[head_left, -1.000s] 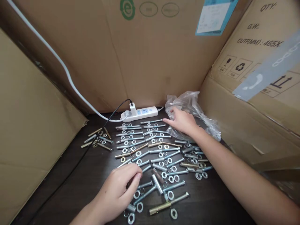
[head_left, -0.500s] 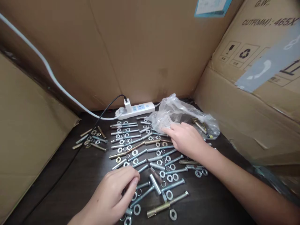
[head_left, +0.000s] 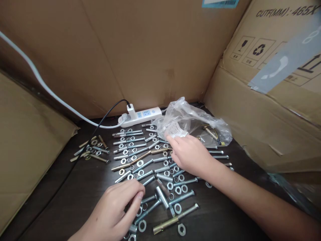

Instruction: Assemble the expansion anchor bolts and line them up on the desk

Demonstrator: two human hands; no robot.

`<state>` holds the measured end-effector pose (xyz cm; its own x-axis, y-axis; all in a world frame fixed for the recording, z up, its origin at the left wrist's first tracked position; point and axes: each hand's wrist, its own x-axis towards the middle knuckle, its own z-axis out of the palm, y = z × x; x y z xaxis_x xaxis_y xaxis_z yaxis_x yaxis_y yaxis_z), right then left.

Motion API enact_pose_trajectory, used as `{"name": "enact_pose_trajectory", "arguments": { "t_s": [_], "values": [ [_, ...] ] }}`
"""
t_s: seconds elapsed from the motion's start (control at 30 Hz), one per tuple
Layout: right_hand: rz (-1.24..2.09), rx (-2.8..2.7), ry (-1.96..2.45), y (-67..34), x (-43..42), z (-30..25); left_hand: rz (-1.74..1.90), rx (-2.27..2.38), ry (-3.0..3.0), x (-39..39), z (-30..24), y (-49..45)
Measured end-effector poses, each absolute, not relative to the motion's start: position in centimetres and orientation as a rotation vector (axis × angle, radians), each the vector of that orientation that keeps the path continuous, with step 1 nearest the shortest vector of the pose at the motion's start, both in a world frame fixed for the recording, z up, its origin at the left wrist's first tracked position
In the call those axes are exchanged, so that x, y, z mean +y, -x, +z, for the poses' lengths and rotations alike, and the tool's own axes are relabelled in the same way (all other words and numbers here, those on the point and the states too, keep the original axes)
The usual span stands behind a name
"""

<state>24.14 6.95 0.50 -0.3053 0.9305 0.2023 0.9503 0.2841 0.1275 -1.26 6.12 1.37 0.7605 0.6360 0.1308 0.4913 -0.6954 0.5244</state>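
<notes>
My left hand (head_left: 114, 207) rests low at the near edge of the laid-out hardware, fingers curled and thumb against them; whatever they may hold is hidden. My right hand (head_left: 189, 154) reaches over the far right rows with its index finger stretched out. That fingertip is at the near edge of a clear plastic bag (head_left: 185, 112) with a white label (head_left: 176, 130). I cannot make out anything held in this hand. Below and around both hands lie rows of silvery and brassy sleeve anchor bolts (head_left: 175, 219), nuts (head_left: 181, 229) and washers (head_left: 142, 226).
A white power strip (head_left: 141, 117) with a plug, a black cable (head_left: 62, 180) and a white cord (head_left: 50, 92) lies at the back. A loose pile of bolts and washers (head_left: 94, 149) is at left. Cardboard walls (head_left: 140, 53) enclose the dark table (head_left: 82, 187).
My right index finger has slid a little left along the bag's near edge, and more of the label shows. My left hand stays in place. The whole view has shifted slightly.
</notes>
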Motion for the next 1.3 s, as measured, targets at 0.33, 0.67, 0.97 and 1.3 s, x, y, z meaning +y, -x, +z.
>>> {"name": "enact_pose_trajectory", "arguments": {
  "t_s": [0.33, 0.67, 0.97, 1.3],
  "values": [
    [-0.367, -2.454, 1.807, -22.6, 6.2, 0.3, 0.433, 0.842, -2.504, 6.0, 1.4, 1.3],
    [-0.362, -2.461, 1.779, -22.6, 6.2, 0.4, 0.404, 0.839, -2.49, 6.1, 1.3, 1.2],
    [-0.365, -2.464, 1.766, -22.6, 6.2, 0.3, 0.335, 0.832, -2.459, 6.0, 1.3, 1.4],
    [-0.32, -2.463, 1.765, -22.5, 6.1, 0.5, 0.333, 0.807, -2.488, 6.0, 1.3, 1.2]
  ]
}}
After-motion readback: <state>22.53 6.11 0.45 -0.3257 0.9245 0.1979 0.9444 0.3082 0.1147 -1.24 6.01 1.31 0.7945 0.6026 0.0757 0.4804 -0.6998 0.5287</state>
